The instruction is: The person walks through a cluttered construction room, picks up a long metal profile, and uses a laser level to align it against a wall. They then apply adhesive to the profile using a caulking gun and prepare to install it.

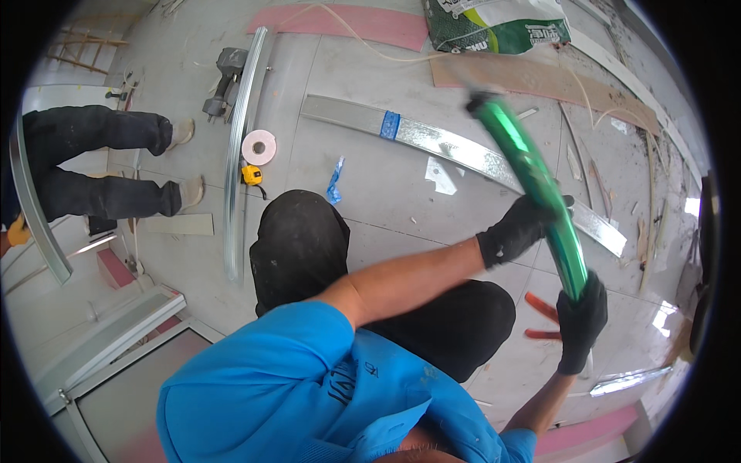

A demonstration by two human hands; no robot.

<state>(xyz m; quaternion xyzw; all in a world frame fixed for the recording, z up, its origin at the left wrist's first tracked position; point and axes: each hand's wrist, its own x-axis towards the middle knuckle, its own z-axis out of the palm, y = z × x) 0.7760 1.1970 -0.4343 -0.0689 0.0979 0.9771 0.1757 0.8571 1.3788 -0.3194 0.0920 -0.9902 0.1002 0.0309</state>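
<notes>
Slantwise in front of me, on the right, is a shiny green caulking gun [521,150] with a dark front cap and a blurred tip. Around the middle of its barrel closes my black-gloved left hand [515,230]. My right hand [583,320], gloved in black too, grips the rear end, where two orange-red handles [542,307] stick out to the left. Under the barrel, on the floor, lies a long metal channel [440,143] with a band of blue tape [390,125] around it. White scraps [440,176] lie beside the channel.
Left of my knees lie a metal rail [245,154], a pink tape roll [258,147], a yellow tape measure [252,175] and a grey power tool [225,83]. A green-and-white bag [498,27] stands far off. Another person's legs [100,158] are at left, above a framed panel [147,393].
</notes>
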